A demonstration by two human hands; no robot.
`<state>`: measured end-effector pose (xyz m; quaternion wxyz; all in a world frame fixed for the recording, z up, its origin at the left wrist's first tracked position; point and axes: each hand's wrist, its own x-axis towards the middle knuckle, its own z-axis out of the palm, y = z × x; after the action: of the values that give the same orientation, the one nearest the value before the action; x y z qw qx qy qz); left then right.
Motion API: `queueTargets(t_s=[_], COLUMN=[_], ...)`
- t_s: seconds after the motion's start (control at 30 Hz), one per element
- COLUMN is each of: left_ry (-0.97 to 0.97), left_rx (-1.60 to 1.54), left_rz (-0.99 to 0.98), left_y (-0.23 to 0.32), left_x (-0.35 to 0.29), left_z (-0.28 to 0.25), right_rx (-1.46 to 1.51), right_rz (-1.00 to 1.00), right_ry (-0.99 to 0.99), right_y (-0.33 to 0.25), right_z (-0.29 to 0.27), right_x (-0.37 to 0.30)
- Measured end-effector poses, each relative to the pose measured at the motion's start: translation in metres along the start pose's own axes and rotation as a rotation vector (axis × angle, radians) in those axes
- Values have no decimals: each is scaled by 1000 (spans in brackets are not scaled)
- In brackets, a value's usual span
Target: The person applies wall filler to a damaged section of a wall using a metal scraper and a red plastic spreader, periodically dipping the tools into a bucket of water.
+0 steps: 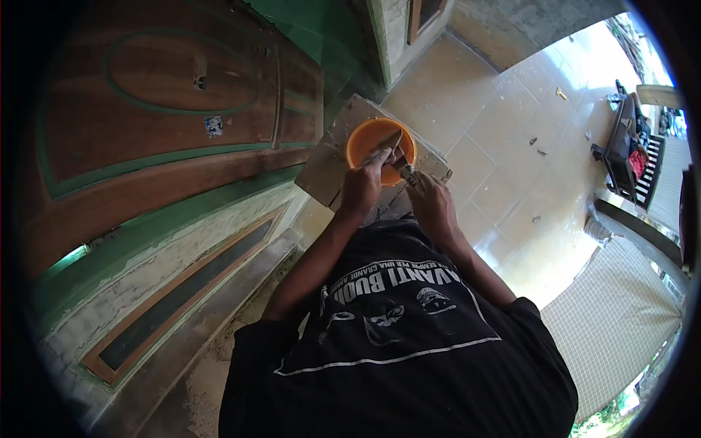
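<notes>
An orange bucket (352, 151) stands on a worn, board-like platform (318, 176) in front of me. Over its mouth, my left hand (364, 182) is closed around a flat, pointed blade (392, 141) that looks like a trowel's. My right hand (434, 205) grips the stained handle of a scraper (408, 174), whose blade end meets the fingers of my left hand. Both hands are close together at the bucket's near rim. What lies deep in the bucket is mostly hidden by the hands and tools.
A brown wooden door (168, 139) with green trim is at the left, above a framed panel (186, 296) in the wall. Tiled floor (482, 146) stretches right, with small scraps on it. A dark bench (625, 142) carrying items stands far right, near a pale checked sheet (613, 321).
</notes>
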<state>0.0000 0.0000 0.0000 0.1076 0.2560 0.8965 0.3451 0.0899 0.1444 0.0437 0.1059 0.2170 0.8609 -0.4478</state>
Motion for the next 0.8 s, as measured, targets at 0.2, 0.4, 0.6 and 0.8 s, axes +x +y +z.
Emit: queueTargets(t_s=[0.2, 0.4, 0.6, 0.8], left_ry=[36, 28, 35, -22], left_rx=[-152, -29, 13, 12], left_rz=[-50, -172, -37, 30], left_y=[6, 28, 33, 29], left_x=[-1, -19, -35, -39], left_z=[-5, -26, -15, -9], right_rx=[59, 65, 108, 158], right_rz=[34, 42, 106, 121], right_ry=[66, 73, 21, 23], right_y=[10, 24, 22, 25], right_z=[-12, 1, 13, 22], right_x=[-27, -5, 8, 14])
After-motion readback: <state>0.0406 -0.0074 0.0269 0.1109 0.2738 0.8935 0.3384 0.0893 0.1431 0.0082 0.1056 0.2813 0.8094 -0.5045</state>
